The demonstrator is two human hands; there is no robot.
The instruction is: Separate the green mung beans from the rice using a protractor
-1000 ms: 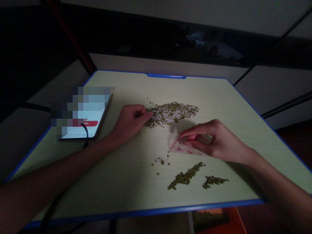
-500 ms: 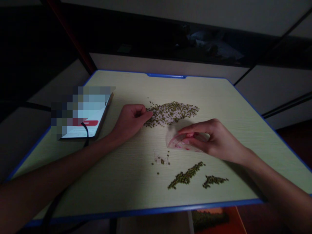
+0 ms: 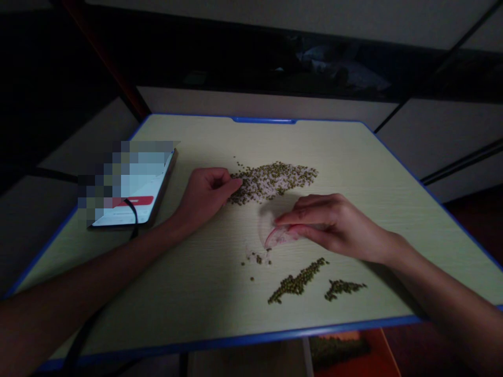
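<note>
A pile of green mung beans mixed with small white grains [image 3: 275, 180] lies in the middle of the table. At its left end rests my left hand [image 3: 210, 193], closed with thumb and forefinger together; whatever they pinch, if anything, is hidden. My right hand [image 3: 326, 222] grips a clear, pink-edged plastic piece [image 3: 280, 236], tilted low over the table just in front of the pile. Its full shape is partly covered by the fingers. Near its lower edge lie a few beans with white grains [image 3: 258, 258].
Two groups of green beans, a long one [image 3: 297, 281] and a smaller one [image 3: 342, 288], lie toward the front. On the left a lit tablet [image 3: 137, 212] with a black cable [image 3: 135, 220] leans on the blue-edged table [image 3: 385, 162]. An orange container [image 3: 377, 353] shows below the front edge.
My right hand has moved slightly left with the plastic piece, which is turned and nearer the few loose beans. My left hand stays at the pile. The view has shifted slightly.
</note>
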